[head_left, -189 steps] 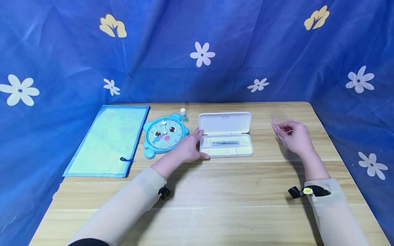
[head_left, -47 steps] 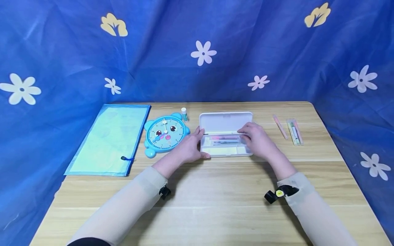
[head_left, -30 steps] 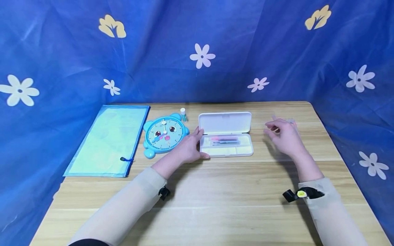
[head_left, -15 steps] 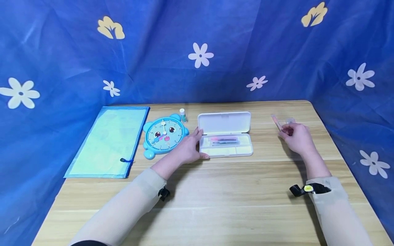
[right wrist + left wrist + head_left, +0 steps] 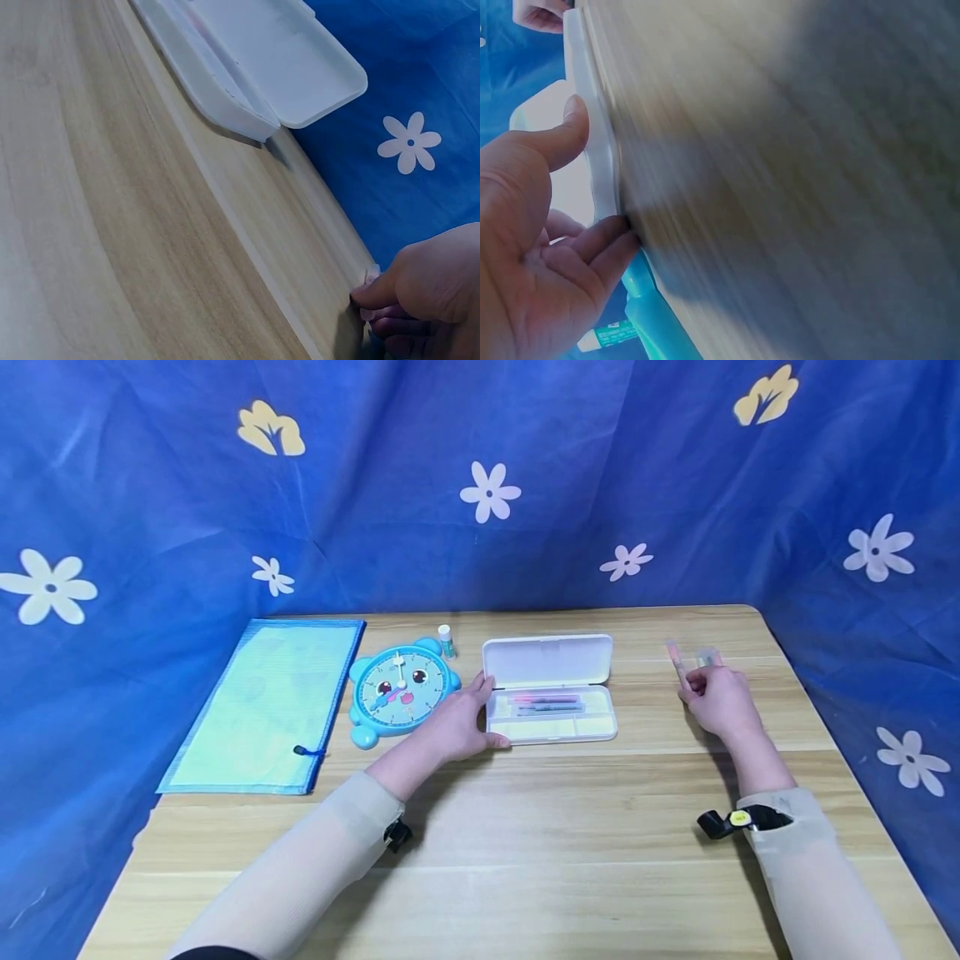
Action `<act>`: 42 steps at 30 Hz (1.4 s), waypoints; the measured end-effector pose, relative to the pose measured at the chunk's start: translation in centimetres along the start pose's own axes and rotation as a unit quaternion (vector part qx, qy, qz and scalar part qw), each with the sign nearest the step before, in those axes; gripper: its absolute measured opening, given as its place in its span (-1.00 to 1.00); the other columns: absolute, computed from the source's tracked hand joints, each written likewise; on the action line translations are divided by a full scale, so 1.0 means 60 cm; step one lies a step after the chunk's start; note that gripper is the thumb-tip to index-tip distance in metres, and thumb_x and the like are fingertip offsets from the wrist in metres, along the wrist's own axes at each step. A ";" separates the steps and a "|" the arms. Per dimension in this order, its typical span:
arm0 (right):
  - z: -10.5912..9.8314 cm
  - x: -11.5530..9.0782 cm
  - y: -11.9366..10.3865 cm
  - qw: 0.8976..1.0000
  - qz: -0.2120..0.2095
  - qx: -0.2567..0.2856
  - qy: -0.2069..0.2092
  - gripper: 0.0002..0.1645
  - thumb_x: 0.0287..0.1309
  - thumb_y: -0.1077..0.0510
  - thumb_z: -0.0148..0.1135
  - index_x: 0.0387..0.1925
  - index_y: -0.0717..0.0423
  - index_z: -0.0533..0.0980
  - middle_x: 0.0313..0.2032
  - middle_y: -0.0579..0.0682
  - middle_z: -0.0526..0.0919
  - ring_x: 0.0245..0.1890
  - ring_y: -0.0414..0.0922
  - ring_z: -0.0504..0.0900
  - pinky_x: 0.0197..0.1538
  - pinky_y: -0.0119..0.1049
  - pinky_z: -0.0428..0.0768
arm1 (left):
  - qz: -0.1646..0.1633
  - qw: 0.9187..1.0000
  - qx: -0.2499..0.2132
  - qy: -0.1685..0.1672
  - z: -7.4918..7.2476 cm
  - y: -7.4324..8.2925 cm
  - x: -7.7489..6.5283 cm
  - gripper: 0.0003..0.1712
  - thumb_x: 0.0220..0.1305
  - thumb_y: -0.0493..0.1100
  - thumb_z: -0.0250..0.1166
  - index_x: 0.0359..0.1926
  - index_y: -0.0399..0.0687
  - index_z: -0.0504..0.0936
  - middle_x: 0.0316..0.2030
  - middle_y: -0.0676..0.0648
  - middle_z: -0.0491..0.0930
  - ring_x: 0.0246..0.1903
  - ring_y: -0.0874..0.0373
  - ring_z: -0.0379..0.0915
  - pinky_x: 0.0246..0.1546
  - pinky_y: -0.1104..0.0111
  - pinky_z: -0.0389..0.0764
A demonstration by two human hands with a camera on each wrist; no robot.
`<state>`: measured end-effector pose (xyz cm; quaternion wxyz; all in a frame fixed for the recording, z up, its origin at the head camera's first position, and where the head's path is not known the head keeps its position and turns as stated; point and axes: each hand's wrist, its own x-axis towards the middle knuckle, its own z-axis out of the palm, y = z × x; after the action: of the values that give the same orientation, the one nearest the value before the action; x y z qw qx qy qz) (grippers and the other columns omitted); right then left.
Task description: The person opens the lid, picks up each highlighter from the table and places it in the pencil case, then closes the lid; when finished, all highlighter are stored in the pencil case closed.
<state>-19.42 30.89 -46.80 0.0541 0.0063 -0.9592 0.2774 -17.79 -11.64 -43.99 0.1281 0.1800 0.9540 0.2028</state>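
Observation:
My left hand point(image 5: 467, 720) holds the left end of an open white pencil case point(image 5: 596, 727), thumb at its front edge and fingers at the back corner. Inside the case lie a pink pen point(image 5: 546, 699) and a dark slim pen point(image 5: 550, 709) in clear sleeves. Over to the right, my right hand point(image 5: 723, 702) pinches the near end of another pink pen point(image 5: 676, 658) between thumb and fingers. In the right wrist view, a pale pink end point(image 5: 369, 289) shows at the fingertips. Beyond the knuckles, more packaged pens point(image 5: 707, 656) are partly hidden by the hand.
Left of the case lies a blue toy clock point(image 5: 401, 689) with a face, and a glue stick point(image 5: 447, 642) stands behind it. A light-blue zip folder point(image 5: 262, 706) lies at the far left. A blue flowered cloth point(image 5: 555, 485) hangs behind the wooden table point(image 5: 570, 860).
A pink pen has been laid in the case beside the dark one. My right hand has left the case for the pens at the right and pinches one. My left hand stays put.

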 end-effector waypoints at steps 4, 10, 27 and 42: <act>0.001 -0.001 -0.004 1.000 -0.002 -0.010 -0.003 -0.72 0.31 0.26 0.37 -0.09 0.46 0.66 -0.29 0.25 0.74 -0.18 0.26 0.66 -0.02 0.22 0.58 | 0.010 1.000 0.026 0.011 0.001 0.000 -0.002 0.42 0.08 0.34 0.60 0.67 -0.24 0.03 0.63 -0.32 0.01 0.52 -0.32 0.13 0.51 -0.03 0.25; 0.000 -0.005 -0.012 1.000 -0.003 -0.005 0.000 -0.74 0.33 0.28 0.32 -0.07 0.44 0.67 -0.27 0.24 0.74 -0.16 0.27 0.65 0.00 0.23 0.57 | 0.017 0.998 0.048 0.020 0.002 0.000 -0.006 0.41 0.10 0.37 0.58 0.67 -0.25 0.04 0.62 -0.33 0.05 0.49 -0.32 0.19 0.48 -0.02 0.31; -0.015 -0.007 -0.075 0.989 -0.073 0.093 0.089 -0.78 0.34 0.36 0.29 -0.05 0.40 0.71 -0.32 0.22 0.72 -0.31 0.03 0.64 -0.26 -0.45 0.49 | 0.009 0.999 0.035 0.001 0.002 -0.001 0.001 0.42 0.10 0.35 0.59 0.68 -0.23 0.00 0.64 -0.29 -0.04 0.52 -0.32 0.12 0.51 0.01 0.26; -0.015 -0.021 -0.169 0.974 -0.145 0.145 0.096 -0.80 0.32 0.41 0.35 -0.05 0.33 0.73 -0.30 0.12 0.68 -0.28 -0.03 0.63 -0.23 -0.58 0.52 | -0.001 1.000 0.030 -0.009 0.000 0.001 0.001 0.42 0.11 0.36 0.58 0.69 -0.18 -0.02 0.65 -0.27 -0.03 0.52 -0.34 0.12 0.51 -0.01 0.24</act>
<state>-17.68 22.75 -40.77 0.1842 0.1261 -0.8879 0.4022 -17.82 -11.56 -43.96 0.1318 0.1852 0.9585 0.1722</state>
